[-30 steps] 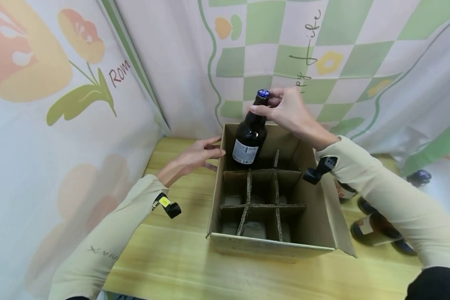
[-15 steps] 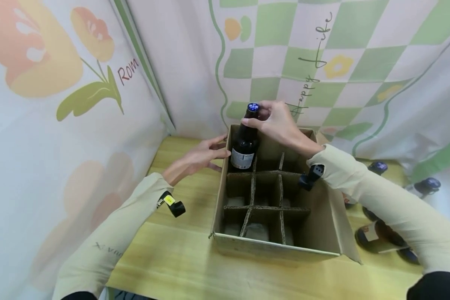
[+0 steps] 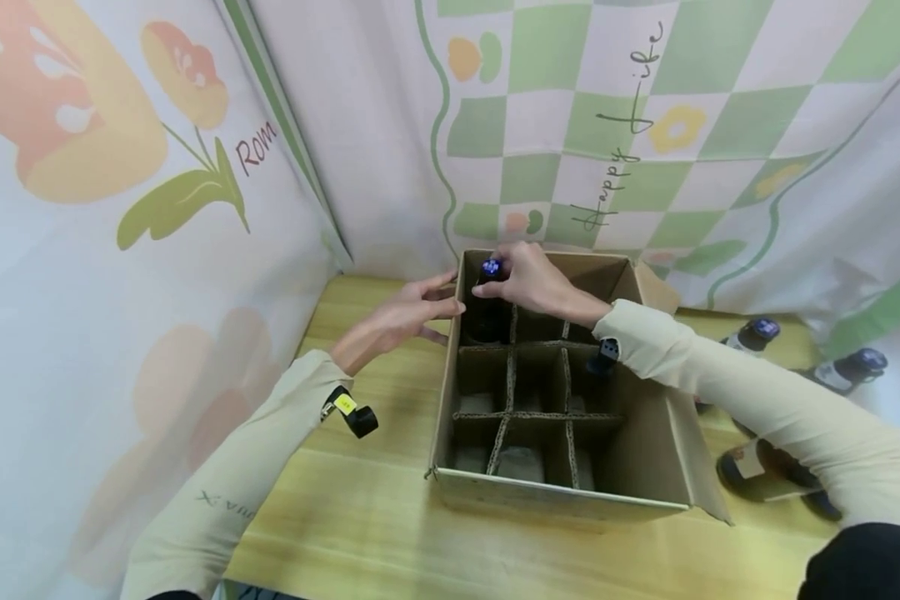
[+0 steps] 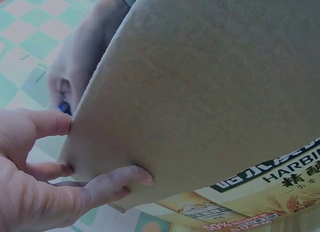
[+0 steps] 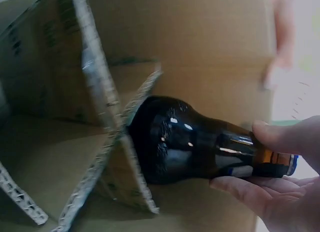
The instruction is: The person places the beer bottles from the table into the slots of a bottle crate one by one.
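Note:
A dark beer bottle (image 5: pixel 175 142) with a blue cap stands in the back-left cell of the cardboard box (image 3: pixel 555 492), its body sunk below the rim. My right hand (image 3: pixel 532 279) pinches its neck between thumb and fingers. In the right wrist view the lower part of the bottle is hidden behind the cardboard divider (image 5: pixel 112 127). My left hand (image 3: pixel 401 321) rests its fingertips against the outside of the box's left wall. Up close, the left wrist view has those fingers (image 4: pixel 120 182) spread on the brown flap beside the printed side.
Several other bottles (image 3: pixel 757 471) stand on the wooden table (image 3: pixel 330 508) right of the box, partly behind the right sleeve. One box flap (image 3: pixel 693 450) sticks out on the right. Printed curtains (image 3: pixel 375 125) hang close behind and to the left.
The right hand has lowered the bottle into the back-left cell, so its label has dropped out of sight in the head view. The left hand stays at the box's side.

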The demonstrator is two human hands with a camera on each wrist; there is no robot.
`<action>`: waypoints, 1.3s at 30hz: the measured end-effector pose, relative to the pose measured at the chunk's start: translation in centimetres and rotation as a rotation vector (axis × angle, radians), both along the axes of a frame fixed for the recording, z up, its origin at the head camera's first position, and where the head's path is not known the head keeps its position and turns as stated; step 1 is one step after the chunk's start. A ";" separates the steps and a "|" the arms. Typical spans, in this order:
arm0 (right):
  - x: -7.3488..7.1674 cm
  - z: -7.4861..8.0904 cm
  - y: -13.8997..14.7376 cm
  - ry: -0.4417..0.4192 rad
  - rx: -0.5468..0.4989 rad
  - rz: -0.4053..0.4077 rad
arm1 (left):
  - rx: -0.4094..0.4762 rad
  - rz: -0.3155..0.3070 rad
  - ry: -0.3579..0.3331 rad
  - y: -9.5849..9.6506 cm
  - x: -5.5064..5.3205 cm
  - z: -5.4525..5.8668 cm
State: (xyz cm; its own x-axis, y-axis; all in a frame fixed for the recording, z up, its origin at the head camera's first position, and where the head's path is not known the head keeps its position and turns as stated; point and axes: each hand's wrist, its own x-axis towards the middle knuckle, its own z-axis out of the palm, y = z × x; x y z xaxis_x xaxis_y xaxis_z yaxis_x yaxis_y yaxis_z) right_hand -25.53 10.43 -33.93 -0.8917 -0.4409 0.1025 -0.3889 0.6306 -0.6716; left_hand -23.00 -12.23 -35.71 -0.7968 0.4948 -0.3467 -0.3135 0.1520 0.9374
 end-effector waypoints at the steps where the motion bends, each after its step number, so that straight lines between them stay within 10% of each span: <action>1: 0.0 -0.4 0.0 0.011 0.023 0.022 | 0.001 0.003 0.000 0.0 0.0 0.0; 11: -0.3 -3.2 -0.2 0.014 0.201 0.172 | -0.010 -0.002 0.010 0.0 0.1 -0.2; 19: -0.6 -1.8 0.1 -0.094 0.262 0.201 | -0.013 0.007 0.012 0.2 0.1 -0.4; 39: 1.1 3.5 4.6 -0.024 0.271 0.229 | 0.016 0.015 0.007 0.1 0.0 -0.4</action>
State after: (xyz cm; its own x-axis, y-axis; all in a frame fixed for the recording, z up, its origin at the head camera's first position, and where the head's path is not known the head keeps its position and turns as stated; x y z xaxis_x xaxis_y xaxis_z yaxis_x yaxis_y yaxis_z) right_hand -24.43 15.02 -30.42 -0.7670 -0.6382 -0.0655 -0.5271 0.6851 -0.5028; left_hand -23.04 -12.14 -36.15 -0.8067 0.4879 -0.3333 -0.3091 0.1324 0.9418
